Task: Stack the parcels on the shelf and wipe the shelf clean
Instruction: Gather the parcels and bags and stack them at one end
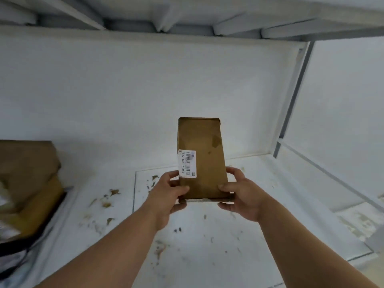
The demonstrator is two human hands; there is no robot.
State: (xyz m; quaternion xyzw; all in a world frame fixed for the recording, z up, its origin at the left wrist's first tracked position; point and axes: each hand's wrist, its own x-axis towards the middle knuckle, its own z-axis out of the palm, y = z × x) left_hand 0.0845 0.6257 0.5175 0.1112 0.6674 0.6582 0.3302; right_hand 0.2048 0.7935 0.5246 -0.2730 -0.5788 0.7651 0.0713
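Note:
A narrow brown cardboard parcel [202,150] with a white barcode label is held in the air above the white shelf [207,235], its long side pointing away from me. My left hand [166,196] grips its near left edge and my right hand [241,194] grips its near right edge. Brown stains and crumbs are scattered over the shelf surface below the parcel.
More brown parcels [27,183] are piled at the left end of the shelf, with a dark bag or strap under them. A grey metal upright [291,104] stands at the back right. The upper shelf's underside [187,17] hangs close overhead.

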